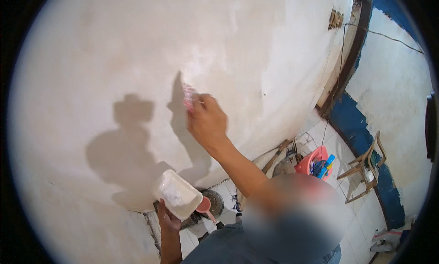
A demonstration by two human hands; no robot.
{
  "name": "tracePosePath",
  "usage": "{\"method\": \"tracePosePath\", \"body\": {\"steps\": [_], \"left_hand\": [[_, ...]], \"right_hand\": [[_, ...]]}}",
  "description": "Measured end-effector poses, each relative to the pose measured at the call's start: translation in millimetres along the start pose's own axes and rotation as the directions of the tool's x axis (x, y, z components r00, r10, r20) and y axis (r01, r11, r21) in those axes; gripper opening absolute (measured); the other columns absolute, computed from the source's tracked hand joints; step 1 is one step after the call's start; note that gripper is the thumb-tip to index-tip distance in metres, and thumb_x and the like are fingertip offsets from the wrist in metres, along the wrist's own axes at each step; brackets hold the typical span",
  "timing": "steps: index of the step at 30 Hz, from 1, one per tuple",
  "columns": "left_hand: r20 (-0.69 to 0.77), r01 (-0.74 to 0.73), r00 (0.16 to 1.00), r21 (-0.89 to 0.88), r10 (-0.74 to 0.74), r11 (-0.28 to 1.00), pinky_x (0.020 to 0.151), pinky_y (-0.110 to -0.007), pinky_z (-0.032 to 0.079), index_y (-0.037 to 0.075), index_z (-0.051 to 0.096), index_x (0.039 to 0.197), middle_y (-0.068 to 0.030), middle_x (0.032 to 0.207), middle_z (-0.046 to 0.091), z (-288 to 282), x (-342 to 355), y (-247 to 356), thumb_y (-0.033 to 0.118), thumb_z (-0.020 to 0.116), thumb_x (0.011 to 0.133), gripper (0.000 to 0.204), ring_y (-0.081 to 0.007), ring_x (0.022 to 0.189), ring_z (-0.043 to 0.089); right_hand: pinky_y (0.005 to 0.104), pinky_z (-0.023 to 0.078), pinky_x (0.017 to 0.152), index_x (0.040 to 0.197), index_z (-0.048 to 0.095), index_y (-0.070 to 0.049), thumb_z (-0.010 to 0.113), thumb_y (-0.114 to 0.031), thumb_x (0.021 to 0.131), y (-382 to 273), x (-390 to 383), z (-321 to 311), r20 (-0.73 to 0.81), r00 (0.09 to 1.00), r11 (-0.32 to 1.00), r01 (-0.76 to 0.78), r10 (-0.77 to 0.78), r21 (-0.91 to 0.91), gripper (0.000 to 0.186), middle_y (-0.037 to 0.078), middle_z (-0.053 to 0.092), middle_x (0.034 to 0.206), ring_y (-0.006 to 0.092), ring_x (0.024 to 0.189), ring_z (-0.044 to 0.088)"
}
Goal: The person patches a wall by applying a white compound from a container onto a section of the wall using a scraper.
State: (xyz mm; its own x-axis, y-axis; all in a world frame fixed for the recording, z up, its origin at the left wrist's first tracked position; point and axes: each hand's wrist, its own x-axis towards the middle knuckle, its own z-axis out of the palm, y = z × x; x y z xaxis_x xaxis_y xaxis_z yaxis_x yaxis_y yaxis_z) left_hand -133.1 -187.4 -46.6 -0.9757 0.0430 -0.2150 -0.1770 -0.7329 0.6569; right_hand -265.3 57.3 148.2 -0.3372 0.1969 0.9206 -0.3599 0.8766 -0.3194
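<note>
My right hand (208, 122) is raised against the pale plastered wall (242, 40), its fingers closed around a flat pink-and-white checkered piece (188, 95). The piece's upper end is at the wall surface; its exact kind is not clear. Lower down and to the left, my left hand (169, 217) grips the edge of a white foam tray (190, 208). White paste (173, 195) lies inside the tray. Damp-looking, darker patches show on the wall around my right hand.
Below the tray are a pink dipper (205, 204) and a dark round object (218, 201). To the right, a pink tub (313, 161) of items stands on the tiled floor (350, 218) near a brown chair (366, 170). A cable (337, 76) hangs at the wall's corner.
</note>
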Motion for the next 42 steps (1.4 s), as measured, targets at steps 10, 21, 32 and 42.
{"method": "tracePosePath", "body": {"steps": [10,21,32,42], "left_hand": [[0.019,-0.063,0.998,-0.096,0.065,0.993,0.105,-0.049,0.044,0.003,0.041,0.140,-0.0123,0.135,0.054,-11.5,10.3,-9.9,0.033,0.058,0.095,0.057,-0.0301,0.123,0.054],[0.057,0.012,0.998,-0.084,-0.007,0.996,0.104,-0.048,0.046,-0.001,0.042,0.138,-0.0155,0.131,0.057,23.2,7.7,-20.9,0.032,0.055,0.097,0.054,-0.0301,0.121,0.056],[-0.117,-0.055,0.992,-0.134,0.039,0.989,0.100,-0.046,0.050,0.002,0.043,0.137,-0.0135,0.131,0.057,19.1,-4.4,-28.2,0.028,0.060,0.095,0.053,-0.0276,0.119,0.057],[-0.125,-0.083,0.990,-0.173,0.061,0.982,0.102,-0.046,0.049,0.006,0.041,0.139,-0.0104,0.133,0.055,11.8,-5.6,-38.8,0.025,0.059,0.096,0.051,-0.0266,0.121,0.056]], "right_hand": [[0.0370,0.055,0.074,0.106,0.067,-0.006,0.061,-0.002,0.073,37.5,-65.2,-3.0,0.359,0.923,0.983,0.171,-0.137,-0.065,0.034,0.010,0.063,0.103,0.0296,0.096,0.060],[0.0392,0.055,0.067,0.088,0.068,-0.009,0.064,-0.018,0.082,41.4,262.1,-115.1,-0.228,0.780,0.787,0.471,-0.582,-0.399,0.012,0.012,0.068,0.086,0.0292,0.075,0.066],[0.0361,0.056,0.080,0.113,0.067,-0.007,0.061,-0.003,0.077,181.6,-141.4,-5.6,0.403,0.882,0.903,0.358,-0.244,-0.239,0.037,0.010,0.063,0.122,0.0277,0.097,0.065],[0.0365,0.053,0.089,0.115,0.069,-0.013,0.063,0.002,0.078,112.4,61.4,-29.7,-0.162,0.945,0.935,0.235,-0.284,-0.267,0.041,0.009,0.068,0.115,0.0283,0.110,0.063]]}}
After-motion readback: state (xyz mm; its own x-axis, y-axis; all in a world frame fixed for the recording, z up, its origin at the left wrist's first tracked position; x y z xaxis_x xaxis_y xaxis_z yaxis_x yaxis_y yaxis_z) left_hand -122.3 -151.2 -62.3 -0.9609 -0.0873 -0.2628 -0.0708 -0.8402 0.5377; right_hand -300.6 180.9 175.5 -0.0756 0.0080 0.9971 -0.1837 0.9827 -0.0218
